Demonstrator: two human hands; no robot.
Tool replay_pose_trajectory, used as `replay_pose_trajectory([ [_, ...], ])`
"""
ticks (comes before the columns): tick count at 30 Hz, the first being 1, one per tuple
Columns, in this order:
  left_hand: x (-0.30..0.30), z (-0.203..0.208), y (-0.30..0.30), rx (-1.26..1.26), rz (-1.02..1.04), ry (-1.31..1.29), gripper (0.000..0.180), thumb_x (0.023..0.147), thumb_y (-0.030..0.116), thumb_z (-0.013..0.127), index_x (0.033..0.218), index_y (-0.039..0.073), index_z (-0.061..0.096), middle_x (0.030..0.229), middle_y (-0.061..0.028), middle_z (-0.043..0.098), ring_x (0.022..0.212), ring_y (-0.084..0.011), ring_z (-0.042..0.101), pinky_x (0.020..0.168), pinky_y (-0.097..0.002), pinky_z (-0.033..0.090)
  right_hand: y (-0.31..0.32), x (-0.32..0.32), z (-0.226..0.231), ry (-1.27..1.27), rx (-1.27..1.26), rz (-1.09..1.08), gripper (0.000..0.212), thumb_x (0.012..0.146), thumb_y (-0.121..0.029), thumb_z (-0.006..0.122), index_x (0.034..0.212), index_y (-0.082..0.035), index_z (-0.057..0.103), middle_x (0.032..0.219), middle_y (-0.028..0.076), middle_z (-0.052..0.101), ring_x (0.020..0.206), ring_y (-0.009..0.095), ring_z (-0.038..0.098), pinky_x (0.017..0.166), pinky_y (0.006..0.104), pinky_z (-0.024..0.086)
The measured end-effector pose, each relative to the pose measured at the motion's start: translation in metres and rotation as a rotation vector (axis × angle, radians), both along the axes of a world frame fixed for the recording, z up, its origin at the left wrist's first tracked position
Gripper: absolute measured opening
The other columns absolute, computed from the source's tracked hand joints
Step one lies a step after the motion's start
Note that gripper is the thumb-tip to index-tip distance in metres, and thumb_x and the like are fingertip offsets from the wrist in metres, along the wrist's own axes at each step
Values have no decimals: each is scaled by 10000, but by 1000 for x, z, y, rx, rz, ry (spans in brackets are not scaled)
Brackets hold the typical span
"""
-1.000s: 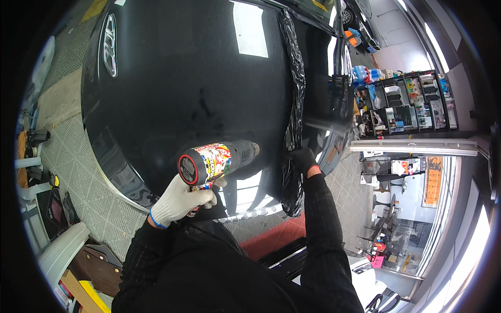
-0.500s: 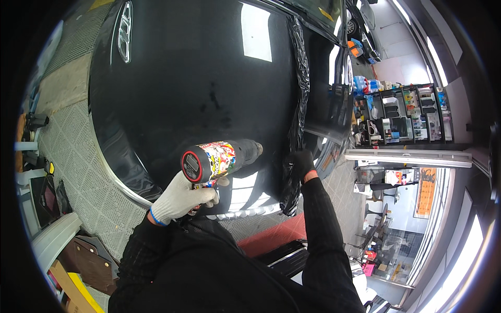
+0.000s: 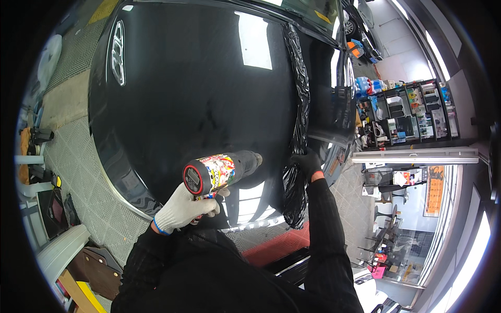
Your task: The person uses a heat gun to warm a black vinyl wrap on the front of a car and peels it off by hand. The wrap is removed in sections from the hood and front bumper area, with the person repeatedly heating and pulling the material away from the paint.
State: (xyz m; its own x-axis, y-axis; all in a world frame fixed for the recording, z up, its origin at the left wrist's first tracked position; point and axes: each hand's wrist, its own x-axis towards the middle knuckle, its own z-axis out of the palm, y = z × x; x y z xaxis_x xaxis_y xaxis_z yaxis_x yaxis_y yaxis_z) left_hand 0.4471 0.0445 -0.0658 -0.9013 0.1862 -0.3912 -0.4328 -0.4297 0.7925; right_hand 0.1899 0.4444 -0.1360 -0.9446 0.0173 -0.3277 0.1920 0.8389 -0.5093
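In a white knit glove, my left hand [image 3: 183,208] is wrapped round the grip of a heat gun [image 3: 223,171] with a red-ringed round back and colourful stickers. Its metal nozzle points right, above the glossy black car hood [image 3: 209,99]. My right hand [image 3: 307,163], in a black glove, is at the gathered black plastic film [image 3: 301,99] that runs in a crumpled strip along the hood's right edge. The fingers close on this film, and its loose end [image 3: 295,203] hangs down below the hand.
The car's headlight [image 3: 119,52] is at the upper left, the windscreen [image 3: 313,13] at the top. Shelves [image 3: 412,115] full of bottles and boxes stand at the right. A brown bag [image 3: 96,271] lies at the lower left, and a red floor strip [image 3: 276,244] runs below the hood.
The heat gun and my left hand appear slightly lower in view. My right hand is a little farther right on the film. The whole view has shifted slightly.
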Motion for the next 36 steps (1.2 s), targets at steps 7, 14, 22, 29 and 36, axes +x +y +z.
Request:
replay_pose_trajectory([
  [7, -7, 13, -3, -14, -7, -23, 367, 822, -1, 703, 1182, -70, 724, 983, -84, 777, 703, -90, 688, 614, -239, 553, 5, -46, -18, -12, 46, -50, 362, 747, -147, 805, 1069, 14, 778, 887, 176, 789, 821, 277, 779, 756, 427, 606],
  [14, -12, 18, -14, -49, -42, 14, 368, 849, 23, 702, 1204, -73, 718, 913, -77, 764, 759, -89, 700, 650, -242, 551, -13, -52, -23, 19, -373, -265, 385, 756, -56, 816, 1110, 75, 736, 784, 123, 735, 693, 238, 734, 610, 393, 567],
  [22, -11, 20, -17, -55, -65, -3, 399, 864, 7, 663, 1255, -66, 688, 955, -84, 736, 738, -103, 687, 643, -252, 548, -19, -59, -31, 54, -167, -148, 189, 769, -21, 785, 938, 57, 756, 790, 177, 749, 702, 291, 761, 599, 416, 576],
  [29, -14, 11, -19, -68, -133, 12, 440, 860, -53, 613, 1298, -70, 646, 1196, -172, 748, 794, -150, 733, 670, -286, 599, -13, -55, -28, 5, -327, -354, 100, 753, 34, 755, 842, 81, 750, 772, 188, 755, 638, 309, 748, 543, 406, 556],
  [36, -19, 7, -20, -22, -109, 36, 415, 848, -60, 619, 1259, -70, 676, 1171, -170, 755, 808, -161, 743, 693, -301, 614, -32, -35, -11, -31, -473, -394, 33, 757, 62, 713, 776, 69, 739, 693, 166, 701, 570, 274, 694, 526, 402, 536],
])
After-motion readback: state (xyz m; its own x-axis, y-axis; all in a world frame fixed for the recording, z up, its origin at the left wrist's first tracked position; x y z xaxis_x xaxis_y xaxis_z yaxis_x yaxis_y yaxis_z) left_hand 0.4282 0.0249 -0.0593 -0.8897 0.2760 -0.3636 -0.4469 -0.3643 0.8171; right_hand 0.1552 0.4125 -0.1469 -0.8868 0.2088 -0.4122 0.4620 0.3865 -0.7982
